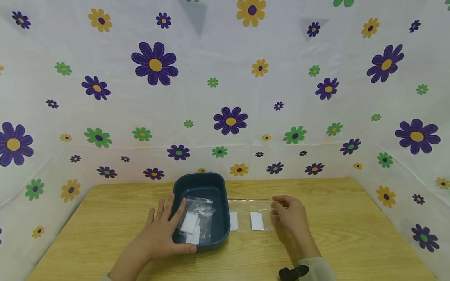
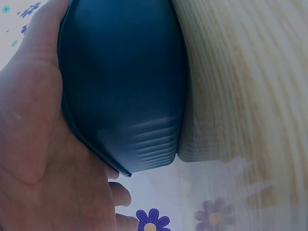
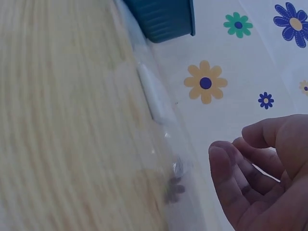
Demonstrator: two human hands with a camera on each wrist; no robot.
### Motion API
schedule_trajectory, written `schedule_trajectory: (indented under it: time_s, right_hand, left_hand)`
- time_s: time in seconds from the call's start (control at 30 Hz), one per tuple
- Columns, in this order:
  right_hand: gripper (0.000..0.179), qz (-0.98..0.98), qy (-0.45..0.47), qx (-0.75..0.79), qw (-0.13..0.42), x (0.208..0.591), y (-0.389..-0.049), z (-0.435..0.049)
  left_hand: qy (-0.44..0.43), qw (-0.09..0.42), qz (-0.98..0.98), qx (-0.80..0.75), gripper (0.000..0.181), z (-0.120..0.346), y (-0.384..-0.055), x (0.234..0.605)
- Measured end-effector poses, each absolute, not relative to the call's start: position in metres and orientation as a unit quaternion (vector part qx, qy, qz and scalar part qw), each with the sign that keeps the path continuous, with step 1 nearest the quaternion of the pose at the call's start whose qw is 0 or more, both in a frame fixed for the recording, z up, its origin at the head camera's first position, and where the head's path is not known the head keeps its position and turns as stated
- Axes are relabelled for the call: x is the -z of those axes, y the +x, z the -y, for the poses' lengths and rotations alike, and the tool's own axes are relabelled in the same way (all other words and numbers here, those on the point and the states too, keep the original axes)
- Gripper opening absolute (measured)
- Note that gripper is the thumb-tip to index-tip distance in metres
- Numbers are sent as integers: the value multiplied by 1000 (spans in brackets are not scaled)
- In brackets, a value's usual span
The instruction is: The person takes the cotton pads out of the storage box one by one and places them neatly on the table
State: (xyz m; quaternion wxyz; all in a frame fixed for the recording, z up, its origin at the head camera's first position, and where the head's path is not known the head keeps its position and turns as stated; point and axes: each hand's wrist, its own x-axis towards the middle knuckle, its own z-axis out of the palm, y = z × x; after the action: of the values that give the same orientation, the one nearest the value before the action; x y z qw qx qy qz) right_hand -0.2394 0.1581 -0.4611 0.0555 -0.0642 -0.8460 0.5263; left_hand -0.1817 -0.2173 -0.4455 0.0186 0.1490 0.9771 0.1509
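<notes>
A dark blue plastic tray (image 1: 220, 195) stands on the table, with small clear zip bags (image 1: 205, 218) holding white pieces inside it. Spread over the tray's left rim is my left hand (image 1: 159, 234), fingers straight and thumb along the near edge; the left wrist view shows its palm against the rim. A long clear bag (image 1: 244, 224) with a red seal line lies flat right of the tray, a white card (image 1: 257, 221) in it and another white piece (image 1: 233, 221) by the tray wall. My right hand (image 1: 291, 212) hovers at the bag's right end, fingers loosely bent, thumb and forefinger apart.
The wooden table (image 1: 341, 226) reaches back to a white cloth (image 1: 197, 105) printed with flowers, which also hangs along both sides. A black strap device (image 1: 293, 272) sits on the right wrist by the sleeve.
</notes>
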Motion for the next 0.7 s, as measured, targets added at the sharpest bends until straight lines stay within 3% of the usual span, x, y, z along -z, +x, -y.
schedule_trajectory:
  time_s: [0.33, 0.7]
  right_hand:
    - [32, 742, -53, -668, -33, 453, -238, -145]
    - [34, 689, 33, -714, -122, 431, -227, -108]
  left_hand:
    - [149, 17, -977, -150, 127, 218, -182, 445]
    - [145, 24, -977, -152, 127, 219, -179, 443]
